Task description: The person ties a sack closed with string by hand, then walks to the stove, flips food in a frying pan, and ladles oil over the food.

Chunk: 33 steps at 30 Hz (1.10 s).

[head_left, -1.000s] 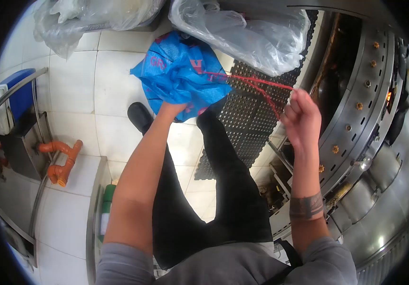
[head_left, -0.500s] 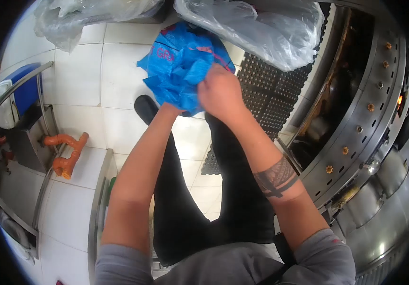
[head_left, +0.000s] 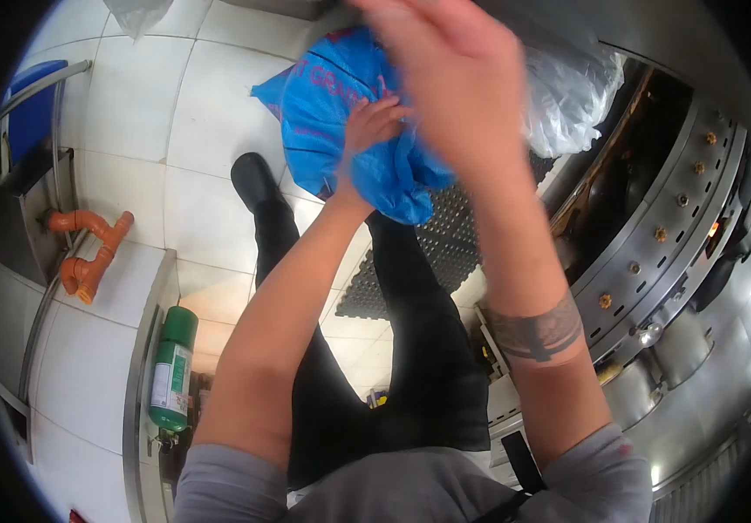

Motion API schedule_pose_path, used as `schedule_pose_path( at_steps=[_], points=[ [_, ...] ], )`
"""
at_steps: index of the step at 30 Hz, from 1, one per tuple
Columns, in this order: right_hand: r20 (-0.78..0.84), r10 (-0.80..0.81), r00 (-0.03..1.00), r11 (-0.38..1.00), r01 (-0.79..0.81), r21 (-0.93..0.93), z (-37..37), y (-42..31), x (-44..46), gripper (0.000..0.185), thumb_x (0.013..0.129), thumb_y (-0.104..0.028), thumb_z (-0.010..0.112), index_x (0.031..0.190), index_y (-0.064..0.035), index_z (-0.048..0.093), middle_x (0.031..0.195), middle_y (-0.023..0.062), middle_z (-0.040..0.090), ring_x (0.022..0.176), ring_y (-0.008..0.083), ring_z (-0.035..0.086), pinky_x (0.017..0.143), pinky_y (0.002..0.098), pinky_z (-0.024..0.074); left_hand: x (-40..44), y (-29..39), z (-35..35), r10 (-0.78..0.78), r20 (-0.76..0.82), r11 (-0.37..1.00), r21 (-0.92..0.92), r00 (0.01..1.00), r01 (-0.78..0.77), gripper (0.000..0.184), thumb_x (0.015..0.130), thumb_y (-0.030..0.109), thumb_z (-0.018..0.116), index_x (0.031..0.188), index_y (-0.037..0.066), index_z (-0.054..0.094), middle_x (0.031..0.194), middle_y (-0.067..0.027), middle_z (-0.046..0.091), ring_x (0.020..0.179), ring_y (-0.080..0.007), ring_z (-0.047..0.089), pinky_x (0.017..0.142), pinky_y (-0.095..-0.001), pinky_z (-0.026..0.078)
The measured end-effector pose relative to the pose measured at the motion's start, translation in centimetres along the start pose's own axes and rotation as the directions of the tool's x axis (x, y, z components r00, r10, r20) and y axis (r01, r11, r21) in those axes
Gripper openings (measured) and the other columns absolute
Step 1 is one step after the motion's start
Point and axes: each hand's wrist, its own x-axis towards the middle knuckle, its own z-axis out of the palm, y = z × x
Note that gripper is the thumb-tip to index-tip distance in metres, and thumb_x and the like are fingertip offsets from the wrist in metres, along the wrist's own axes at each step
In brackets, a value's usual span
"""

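A blue plastic sack (head_left: 319, 131) with pinkish-red printed letters stands on the floor in front of my feet. My left hand (head_left: 374, 126) rests against its top side, fingers spread and holding nothing visible. Above the sack my right hand (head_left: 458, 83) is raised close to the camera and smeared by motion. Its fingertips run off the top edge, so whether it holds anything is hidden. The right hand and forearm cover the sack's far right part.
A clear plastic bag (head_left: 567, 96) lies at the upper right, beside a black perforated mat (head_left: 445, 253). A metal cooking range with knobs (head_left: 661, 234) runs along the right. To the left are orange pipes (head_left: 101, 253), a metal rail and a green cylinder (head_left: 173, 366).
My right hand has left the sack and risen toward the camera. My left hand has opened from the gathered plastic. The sack's crumpled top has spread out and sags toward me.
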Motion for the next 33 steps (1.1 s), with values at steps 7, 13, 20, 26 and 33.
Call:
schedule_pose_path(
  at_steps=[7,13,20,26,33],
  points=[
    [0.971,-0.079,0.226,0.941,0.338,-0.002,12.9,-4.1,-6.1,0.021,0.078,-0.007,0.058,0.097,0.0001,0.060,0.091,0.0181,0.066,0.084,0.0367,0.066,0.073,0.0455,0.0532,1.7,3.2,-2.3,-0.077,0.073,0.970,0.237,0.994,0.058,0.030,0.078,0.030,0.062,0.103,0.014,0.066,0.129,-0.0091,0.058,0.123,-0.0296,0.051,0.108,-0.0479,0.034],
    [0.743,0.372,0.556,0.649,0.417,-0.636,3.6,3.2,-1.2,0.023,0.084,-0.013,0.060,0.100,0.0015,0.055,0.099,0.0239,0.063,0.096,0.0398,0.064,0.077,0.0471,0.0507,-0.7,2.9,-1.5,-0.259,0.041,0.956,0.155,0.965,0.250,0.036,0.076,0.026,0.066,0.111,0.021,0.067,0.126,-0.0107,0.055,0.119,-0.0316,0.049,0.099,-0.0454,0.039],
    [0.503,0.352,0.790,0.725,0.110,-0.680,-4.9,8.6,0.2,0.014,0.091,-0.008,0.056,0.101,0.0014,0.057,0.087,0.0157,0.063,0.082,0.0284,0.062,0.074,0.0381,0.0486,-0.3,3.6,-2.6,-0.143,-0.023,0.949,0.280,0.989,0.144,0.036,0.074,0.026,0.066,0.109,0.020,0.067,0.120,-0.0098,0.054,0.112,-0.0335,0.049,0.096,-0.0457,0.039],
    [0.525,0.395,0.753,0.916,-0.282,-0.284,-7.1,12.9,-1.5,0.012,0.089,-0.004,0.059,0.100,-0.0021,0.057,0.079,0.0072,0.063,0.077,0.0160,0.060,0.070,0.0304,0.0488,1.5,3.0,-3.6,0.003,0.061,0.959,0.282,0.998,-0.020,0.033,0.075,0.021,0.065,0.107,0.016,0.064,0.119,-0.0098,0.054,0.121,-0.0312,0.047,0.108,-0.0491,0.033],
    [0.457,0.508,0.731,0.841,-0.304,-0.448,-8.8,12.1,-1.2,0.011,0.093,-0.009,0.064,0.099,-0.0025,0.057,0.071,0.0009,0.055,0.071,0.0082,0.050,0.068,0.0253,0.0440,2.5,1.4,-4.5,0.108,0.378,0.981,0.111,0.919,-0.161,0.046,0.067,0.027,0.070,0.109,0.011,0.062,0.116,-0.0102,0.055,0.116,-0.0312,0.050,0.111,-0.0496,0.030]
  ],
)
